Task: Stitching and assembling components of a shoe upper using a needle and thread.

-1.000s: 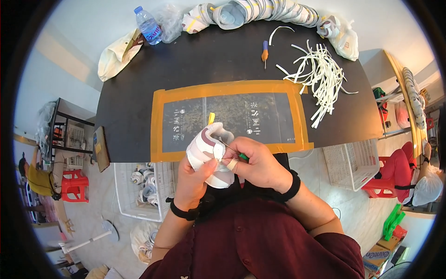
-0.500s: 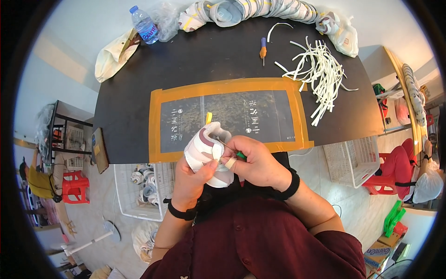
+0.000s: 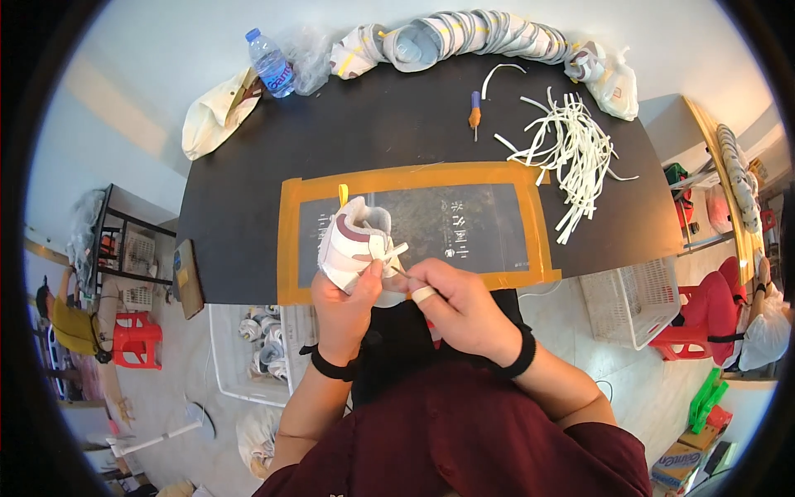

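My left hand (image 3: 346,308) grips a small white and mauve shoe upper (image 3: 338,247) with a grey lining and a yellow heel loop, held above the table's near edge. Its thumb presses near the front opening. A short white lace end (image 3: 398,250) sticks out there. In my right hand (image 3: 470,313), closed and wearing a light band on a finger, is a thin metal-shafted hook tool (image 3: 401,272). The shaft points at the lace end; my fingers hide the handle, and whether its tip touches cannot be made out.
Loose white laces (image 3: 571,157) lie at the right of the dark table (image 3: 240,215). Farther back are an orange-and-blue-handled tool (image 3: 474,116), a water bottle (image 3: 272,65) and a row of shoe uppers (image 3: 489,37). White crates (image 3: 633,302) stand either side; other people sit beyond.
The shoe upper has shifted left and slightly up, tilting. The tool has drawn away from its opening, the lace end now stands out, and the green handle has gone from sight.
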`<act>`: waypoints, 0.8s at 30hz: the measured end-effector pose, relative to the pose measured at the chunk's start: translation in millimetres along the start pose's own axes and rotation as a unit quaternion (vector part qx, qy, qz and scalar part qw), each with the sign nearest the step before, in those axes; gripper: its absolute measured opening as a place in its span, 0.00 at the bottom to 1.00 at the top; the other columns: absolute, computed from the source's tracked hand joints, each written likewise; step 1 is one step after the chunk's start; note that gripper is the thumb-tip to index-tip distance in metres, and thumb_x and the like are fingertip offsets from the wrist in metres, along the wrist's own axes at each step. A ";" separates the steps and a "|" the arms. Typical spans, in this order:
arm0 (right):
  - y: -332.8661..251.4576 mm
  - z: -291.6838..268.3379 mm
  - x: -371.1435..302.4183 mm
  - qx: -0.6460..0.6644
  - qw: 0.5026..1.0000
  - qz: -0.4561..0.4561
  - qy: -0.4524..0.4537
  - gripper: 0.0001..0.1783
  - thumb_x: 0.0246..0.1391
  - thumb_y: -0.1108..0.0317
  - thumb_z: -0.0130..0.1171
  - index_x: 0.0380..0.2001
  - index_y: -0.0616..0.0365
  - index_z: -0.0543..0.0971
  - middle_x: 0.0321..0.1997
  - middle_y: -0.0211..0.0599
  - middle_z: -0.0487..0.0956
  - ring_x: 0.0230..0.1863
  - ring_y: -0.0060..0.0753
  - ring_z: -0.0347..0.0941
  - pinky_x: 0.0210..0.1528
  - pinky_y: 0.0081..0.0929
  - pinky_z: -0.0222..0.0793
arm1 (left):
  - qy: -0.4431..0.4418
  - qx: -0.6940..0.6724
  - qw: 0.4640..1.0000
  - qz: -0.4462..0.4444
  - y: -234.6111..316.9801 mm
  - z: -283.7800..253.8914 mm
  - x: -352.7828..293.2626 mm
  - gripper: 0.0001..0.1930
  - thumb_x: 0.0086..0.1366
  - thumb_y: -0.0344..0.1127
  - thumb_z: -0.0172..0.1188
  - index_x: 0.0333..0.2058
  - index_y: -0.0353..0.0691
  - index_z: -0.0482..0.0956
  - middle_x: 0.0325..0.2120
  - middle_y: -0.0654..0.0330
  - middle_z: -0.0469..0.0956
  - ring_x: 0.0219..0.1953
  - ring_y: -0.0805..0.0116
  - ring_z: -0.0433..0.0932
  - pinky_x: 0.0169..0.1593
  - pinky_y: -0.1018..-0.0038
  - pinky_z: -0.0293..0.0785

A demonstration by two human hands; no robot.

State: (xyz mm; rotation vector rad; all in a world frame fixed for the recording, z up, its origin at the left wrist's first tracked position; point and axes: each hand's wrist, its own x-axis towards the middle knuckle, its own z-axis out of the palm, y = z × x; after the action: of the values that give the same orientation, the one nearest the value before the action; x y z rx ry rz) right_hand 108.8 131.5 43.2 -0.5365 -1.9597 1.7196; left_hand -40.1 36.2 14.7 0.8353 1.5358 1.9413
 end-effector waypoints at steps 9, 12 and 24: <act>18.5 4.6 13.1 -0.016 0.999 0.029 -0.004 0.07 0.67 0.70 0.48 0.37 0.59 0.74 0.26 0.26 0.74 0.19 0.14 0.69 0.22 0.20 0.67 | -0.015 0.007 1.000 0.003 -14.6 1.8 3.8 0.11 0.63 0.24 0.60 0.45 0.33 0.78 0.39 0.66 0.79 0.39 0.80 0.74 0.43 0.80 0.71; 17.2 6.0 14.2 -0.111 0.993 -0.014 0.029 0.05 0.64 0.72 0.50 0.35 0.59 0.75 0.26 0.31 0.75 0.22 0.24 0.73 0.26 0.25 0.70 | -0.022 0.011 1.000 0.008 -13.4 2.0 5.4 0.11 0.63 0.24 0.60 0.45 0.32 0.78 0.39 0.65 0.79 0.39 0.80 0.74 0.43 0.80 0.71; 6.4 4.4 14.1 -0.230 0.970 -0.036 0.066 0.07 0.56 0.74 0.53 0.37 0.57 0.77 0.30 0.41 0.78 0.29 0.46 0.77 0.31 0.36 0.72 | -0.015 0.041 0.999 0.008 -13.8 4.7 6.7 0.11 0.63 0.25 0.60 0.44 0.32 0.79 0.37 0.66 0.80 0.38 0.80 0.74 0.42 0.79 0.71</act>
State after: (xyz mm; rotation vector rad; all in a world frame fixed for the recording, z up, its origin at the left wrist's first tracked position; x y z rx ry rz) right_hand 94.6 137.0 37.7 -0.7065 -2.2532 1.1472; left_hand -40.9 47.2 3.0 0.9109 1.6045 1.8790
